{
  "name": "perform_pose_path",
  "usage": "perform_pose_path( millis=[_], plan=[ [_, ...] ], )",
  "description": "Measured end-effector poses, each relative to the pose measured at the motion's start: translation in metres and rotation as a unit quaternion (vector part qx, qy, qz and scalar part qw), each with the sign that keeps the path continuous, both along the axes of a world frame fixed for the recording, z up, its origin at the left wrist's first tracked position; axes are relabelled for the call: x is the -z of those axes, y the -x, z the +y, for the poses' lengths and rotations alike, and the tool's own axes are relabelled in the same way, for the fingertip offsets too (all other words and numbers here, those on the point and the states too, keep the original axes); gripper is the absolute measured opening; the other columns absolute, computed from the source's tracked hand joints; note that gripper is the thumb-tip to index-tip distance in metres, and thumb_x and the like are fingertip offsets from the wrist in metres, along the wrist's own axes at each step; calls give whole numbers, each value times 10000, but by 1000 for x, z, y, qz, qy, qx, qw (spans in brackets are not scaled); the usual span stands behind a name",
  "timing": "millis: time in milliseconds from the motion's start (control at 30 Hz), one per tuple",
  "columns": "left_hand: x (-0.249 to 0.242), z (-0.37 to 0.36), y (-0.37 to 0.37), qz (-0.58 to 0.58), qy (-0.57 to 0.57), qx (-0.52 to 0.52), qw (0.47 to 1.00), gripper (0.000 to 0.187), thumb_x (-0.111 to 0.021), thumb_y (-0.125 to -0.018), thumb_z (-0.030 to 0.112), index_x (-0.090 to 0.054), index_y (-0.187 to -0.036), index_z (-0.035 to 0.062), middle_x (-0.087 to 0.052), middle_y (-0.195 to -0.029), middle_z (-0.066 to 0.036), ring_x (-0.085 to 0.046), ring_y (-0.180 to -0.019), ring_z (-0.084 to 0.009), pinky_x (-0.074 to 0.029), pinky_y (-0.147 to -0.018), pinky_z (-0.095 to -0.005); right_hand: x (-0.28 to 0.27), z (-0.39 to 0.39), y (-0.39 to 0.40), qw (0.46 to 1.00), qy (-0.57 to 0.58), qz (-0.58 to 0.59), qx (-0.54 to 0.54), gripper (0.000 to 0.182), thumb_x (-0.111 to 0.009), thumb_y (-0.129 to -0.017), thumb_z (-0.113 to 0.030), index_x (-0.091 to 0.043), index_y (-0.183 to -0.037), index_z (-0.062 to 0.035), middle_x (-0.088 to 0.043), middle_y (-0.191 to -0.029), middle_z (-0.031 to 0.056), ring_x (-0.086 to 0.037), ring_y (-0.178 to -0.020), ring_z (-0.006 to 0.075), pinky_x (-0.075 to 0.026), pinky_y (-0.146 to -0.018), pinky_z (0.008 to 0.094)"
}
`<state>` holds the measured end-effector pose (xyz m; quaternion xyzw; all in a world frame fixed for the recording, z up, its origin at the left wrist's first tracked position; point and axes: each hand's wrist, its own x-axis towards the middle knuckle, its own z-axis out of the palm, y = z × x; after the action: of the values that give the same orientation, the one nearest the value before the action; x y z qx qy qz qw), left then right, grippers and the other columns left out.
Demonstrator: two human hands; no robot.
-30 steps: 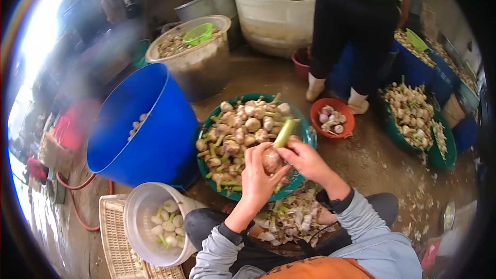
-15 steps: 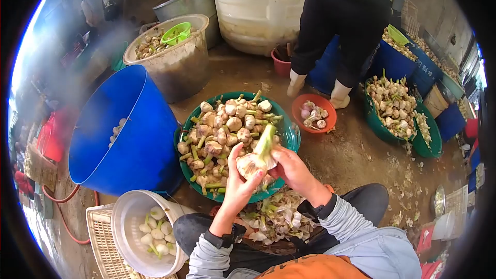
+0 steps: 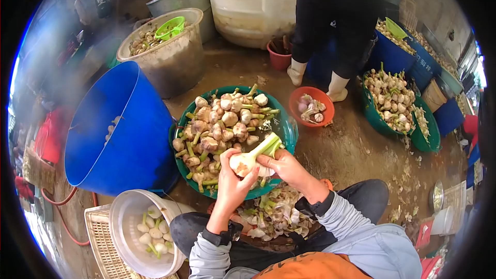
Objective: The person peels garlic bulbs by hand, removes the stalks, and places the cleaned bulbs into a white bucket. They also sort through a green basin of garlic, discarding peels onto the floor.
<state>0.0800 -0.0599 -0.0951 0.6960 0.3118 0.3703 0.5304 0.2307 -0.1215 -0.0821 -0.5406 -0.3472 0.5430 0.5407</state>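
Two bare hands meet over the near edge of a round green plastic basin (image 3: 292, 147), right of its middle, with one garlic bulb (image 3: 240, 165) between them. The left hand (image 3: 231, 181) has its fingers and thumb curled round the bulb, gripping it with its pale green stem slanting up and to the right. The right hand (image 3: 290, 171) is closed beside the neck, pinching the outer layer (image 3: 275, 148), a green flap that stands apart from the stem; what lies beneath its fingertips is hidden. The bulb's exposed side is white with a brownish patch.

Many unpeeled garlic bulbs (image 3: 222, 124) fill the basin from its far edge down its left side. Below its near edge, between the person's legs, lies a heap of garlic skins (image 3: 281, 214). Near the basin's left edge leans a large blue tub (image 3: 116, 147); nearer the person, a tilted white bucket (image 3: 120, 217) holds clean white bulbs (image 3: 155, 235). Just past the right edge, an orange bowl (image 3: 296, 101) carries purplish garlic, close to another person's white boots (image 3: 338, 85).
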Motion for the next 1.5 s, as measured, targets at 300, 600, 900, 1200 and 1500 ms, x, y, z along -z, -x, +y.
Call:
perform_pose_path(
  millis=[300,600,900,1200,1500],
  plan=[
    [-9,7,3,66,229,22,971,353,-481,-875,295,-369,-1101,47,-521,-786,-83,-514,-553,-130,-438,-475,-274,3,1,18,960,-207,-178,55,261,-483,-912,-203,-542,-1064,1,-609,-925,37,-558,-799,94,-441,-716,243],
    [-11,15,8,-86,192,195,958,413,-576,-839,190,-419,-1189,38,-525,-1058,-64,-513,-968,-143,-414,-864,-278,15,2,-6,908,-71,411,45,193,-421,-930,-222,-516,-910,-56,-564,-740,47,-571,-732,153,-465,-689,282],
    [-4,27,16,-400,455,-41,795,331,-354,-933,228,-463,-1110,-29,-549,-1056,-150,-544,-985,-285,-476,-870,-387,3,-30,-35,967,-18,211,-141,329,-421,-911,-356,-535,-989,-58,-524,-610,37,-550,-567,139,-470,-593,273],
    [-4,21,10,-249,382,-84,886,351,-339,-942,237,-466,-1152,-14,-567,-1053,-144,-567,-960,-208,-456,-823,-310,-43,41,-3,870,-217,-417,-146,187,-607,-757,-115,-556,-917,-35,-561,-867,81,-570,-777,252,-454,-667,340],
    [-2,19,11,-205,307,-79,926,273,-355,-939,181,-468,-1085,-20,-578,-978,-147,-579,-856,-184,-465,-782,-305,-25,30,4,812,-299,-484,-133,151,-565,-779,-113,-560,-904,-27,-524,-812,108,-545,-776,286,-451,-646,367]
  ],
)
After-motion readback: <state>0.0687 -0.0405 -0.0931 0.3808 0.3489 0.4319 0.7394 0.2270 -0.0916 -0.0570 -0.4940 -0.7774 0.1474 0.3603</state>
